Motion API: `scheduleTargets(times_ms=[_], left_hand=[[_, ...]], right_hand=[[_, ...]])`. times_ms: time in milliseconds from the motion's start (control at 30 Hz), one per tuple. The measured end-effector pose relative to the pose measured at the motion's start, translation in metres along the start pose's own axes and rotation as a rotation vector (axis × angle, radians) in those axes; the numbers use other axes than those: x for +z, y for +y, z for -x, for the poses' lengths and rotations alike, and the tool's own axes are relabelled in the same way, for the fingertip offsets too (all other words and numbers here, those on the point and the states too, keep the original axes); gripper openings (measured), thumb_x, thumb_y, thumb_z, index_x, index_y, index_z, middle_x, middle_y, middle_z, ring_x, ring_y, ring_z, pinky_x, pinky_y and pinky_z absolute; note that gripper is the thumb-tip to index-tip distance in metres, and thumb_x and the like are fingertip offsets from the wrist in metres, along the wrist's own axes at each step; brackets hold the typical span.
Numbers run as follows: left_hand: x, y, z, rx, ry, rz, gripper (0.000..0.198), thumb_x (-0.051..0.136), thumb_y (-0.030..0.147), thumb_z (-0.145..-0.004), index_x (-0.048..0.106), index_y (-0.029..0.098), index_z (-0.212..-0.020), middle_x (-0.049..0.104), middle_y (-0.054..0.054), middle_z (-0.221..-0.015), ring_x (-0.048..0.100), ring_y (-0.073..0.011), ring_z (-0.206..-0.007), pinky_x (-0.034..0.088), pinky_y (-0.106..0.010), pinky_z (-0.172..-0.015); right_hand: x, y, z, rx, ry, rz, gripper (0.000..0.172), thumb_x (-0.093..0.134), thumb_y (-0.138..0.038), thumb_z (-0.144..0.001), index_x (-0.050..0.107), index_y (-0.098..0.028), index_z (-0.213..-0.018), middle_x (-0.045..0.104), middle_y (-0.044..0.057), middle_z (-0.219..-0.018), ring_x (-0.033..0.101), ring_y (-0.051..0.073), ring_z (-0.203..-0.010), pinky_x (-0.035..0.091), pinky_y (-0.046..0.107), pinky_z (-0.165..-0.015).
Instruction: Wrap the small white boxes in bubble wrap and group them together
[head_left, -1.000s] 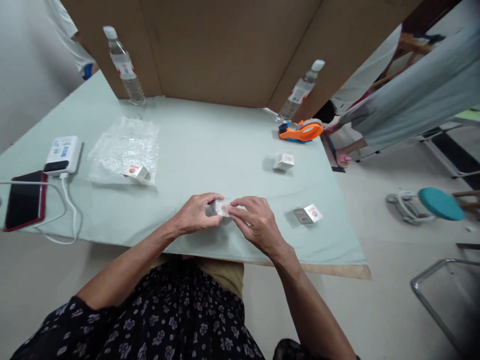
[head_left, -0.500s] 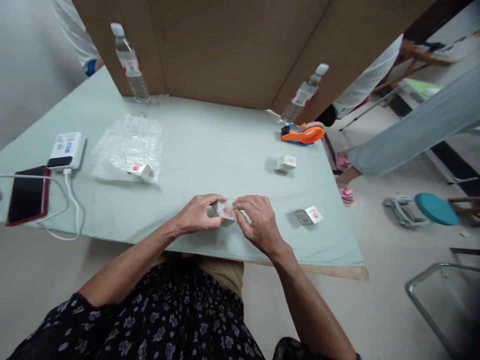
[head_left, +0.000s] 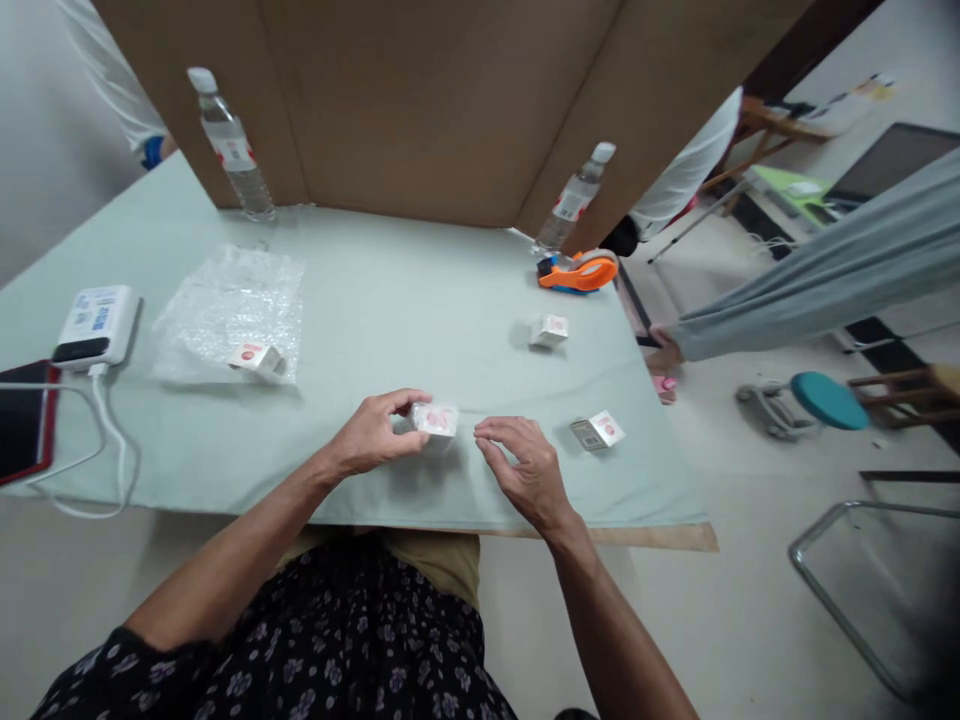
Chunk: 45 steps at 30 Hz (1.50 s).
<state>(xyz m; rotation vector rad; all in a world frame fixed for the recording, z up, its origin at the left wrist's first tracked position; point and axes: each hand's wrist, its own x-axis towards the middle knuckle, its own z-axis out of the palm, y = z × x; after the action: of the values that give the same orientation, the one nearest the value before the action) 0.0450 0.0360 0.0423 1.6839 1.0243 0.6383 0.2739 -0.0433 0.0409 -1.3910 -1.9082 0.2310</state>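
Note:
My left hand (head_left: 379,432) is closed on a small white box (head_left: 435,420) with red print, thumb on the near side and fingers on the far side. Shiny clear wrapping seems to cover the box. Just right of it, apart from the box, my right hand (head_left: 521,465) hovers with bent fingers, the thumb slightly away from them; I see nothing held there. Another white box (head_left: 598,431) lies to the right of that hand, and a similar box (head_left: 550,330) is farther back. A further small box (head_left: 256,358) rests on a sheet of bubble wrap (head_left: 225,300) at the left.
An orange tape dispenser (head_left: 577,272) is near the right edge. Two water bottles (head_left: 231,145) (head_left: 576,198) stand before a brown cardboard panel (head_left: 427,110). At the left lie a white power bank (head_left: 97,322), its cable and a red-edged phone (head_left: 26,415). A person's sleeve (head_left: 112,70) shows behind.
My right hand has let go of the box and drawn away to the right. My left hand still grips it. The whole view has shifted slightly.

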Motion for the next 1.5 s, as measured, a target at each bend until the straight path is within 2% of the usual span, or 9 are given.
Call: scheduleTargets(times_ms=[133, 300, 533, 733, 833, 967, 1267, 1367, 1500], left_hand=[[0.003, 0.006, -0.026, -0.088, 0.062, 0.212, 0.050, 0.070, 0.031, -0.067, 0.066, 0.013, -0.114, 0.073, -0.009, -0.103, 0.066, -0.0213, -0.093, 0.052, -0.035, -0.087], [0.022, 0.014, -0.084, -0.086, 0.101, 0.390, 0.051, 0.074, 0.031, -0.064, 0.067, 0.011, -0.110, 0.072, -0.009, -0.102, 0.065, -0.0202, -0.094, 0.050, -0.033, -0.086], [0.060, 0.019, -0.177, -0.131, 0.113, 0.445, 0.042, 0.073, 0.025, -0.062, 0.070, 0.008, -0.101, 0.069, -0.005, -0.089, 0.061, -0.0137, -0.078, 0.048, -0.027, -0.076], [0.084, 0.017, -0.225, -0.213, 0.121, 0.400, 0.029, 0.073, 0.025, -0.063, 0.068, 0.011, -0.088, 0.065, -0.002, -0.075, 0.055, -0.0109, -0.063, 0.044, -0.024, -0.062], [0.092, 0.015, -0.239, -0.240, 0.137, 0.372, 0.034, 0.072, 0.028, -0.067, 0.067, 0.011, -0.096, 0.064, -0.002, -0.076, 0.054, -0.0106, -0.062, 0.043, -0.024, -0.061], [0.098, 0.013, -0.250, -0.264, 0.160, 0.325, 0.054, 0.072, 0.028, -0.068, 0.062, 0.008, -0.117, 0.067, -0.005, -0.087, 0.058, -0.0126, -0.067, 0.047, -0.026, -0.066], [0.104, 0.013, -0.256, -0.214, 0.136, 0.258, 0.064, 0.066, 0.026, -0.073, 0.055, 0.004, -0.132, 0.064, -0.016, -0.123, 0.063, -0.0210, -0.101, 0.047, -0.031, -0.091], [0.105, 0.011, -0.254, -0.199, 0.105, 0.267, 0.071, 0.067, 0.023, -0.069, 0.051, 0.003, -0.135, 0.063, -0.017, -0.124, 0.063, -0.0218, -0.103, 0.047, -0.031, -0.092], [0.104, 0.008, -0.248, -0.154, 0.057, 0.307, 0.085, 0.066, 0.015, -0.064, 0.041, 0.003, -0.144, 0.064, -0.014, -0.117, 0.062, -0.0184, -0.097, 0.048, -0.029, -0.088]], right_hand=[[0.002, 0.017, 0.021, 0.133, 0.075, -0.099, 0.012, 0.059, -0.022, -0.092, 0.070, -0.024, -0.088, 0.075, 0.005, -0.090, 0.070, 0.020, -0.090, 0.054, 0.037, -0.084], [0.007, 0.033, 0.046, 0.321, 0.132, -0.220, 0.015, 0.057, -0.026, -0.092, 0.069, -0.022, -0.084, 0.074, 0.007, -0.090, 0.070, 0.020, -0.087, 0.058, 0.035, -0.081], [0.015, 0.038, 0.061, 0.335, 0.186, -0.221, 0.015, 0.057, -0.023, -0.092, 0.070, -0.024, -0.086, 0.074, 0.008, -0.092, 0.070, 0.022, -0.090, 0.059, 0.038, -0.083], [0.014, 0.039, 0.063, 0.335, 0.193, -0.218, 0.014, 0.057, -0.020, -0.091, 0.070, -0.025, -0.088, 0.074, 0.007, -0.092, 0.070, 0.022, -0.090, 0.059, 0.038, -0.081], [0.013, 0.040, 0.064, 0.330, 0.188, -0.223, 0.015, 0.056, -0.019, -0.091, 0.070, -0.025, -0.088, 0.074, 0.007, -0.092, 0.070, 0.022, -0.089, 0.059, 0.038, -0.079], [0.012, 0.040, 0.065, 0.332, 0.182, -0.238, 0.015, 0.057, -0.017, -0.090, 0.070, -0.025, -0.089, 0.074, 0.007, -0.092, 0.070, 0.021, -0.089, 0.059, 0.037, -0.079], [0.011, 0.041, 0.067, 0.352, 0.153, -0.278, 0.014, 0.057, -0.016, -0.091, 0.070, -0.023, -0.090, 0.073, 0.006, -0.094, 0.068, 0.019, -0.092, 0.056, 0.034, -0.082], [0.012, 0.041, 0.067, 0.356, 0.159, -0.287, 0.014, 0.057, -0.016, -0.090, 0.070, -0.022, -0.090, 0.073, 0.006, -0.094, 0.068, 0.019, -0.092, 0.056, 0.033, -0.083], [0.014, 0.041, 0.068, 0.358, 0.173, -0.291, 0.014, 0.058, -0.016, -0.090, 0.070, -0.022, -0.090, 0.073, 0.006, -0.095, 0.068, 0.019, -0.092, 0.055, 0.032, -0.084]])
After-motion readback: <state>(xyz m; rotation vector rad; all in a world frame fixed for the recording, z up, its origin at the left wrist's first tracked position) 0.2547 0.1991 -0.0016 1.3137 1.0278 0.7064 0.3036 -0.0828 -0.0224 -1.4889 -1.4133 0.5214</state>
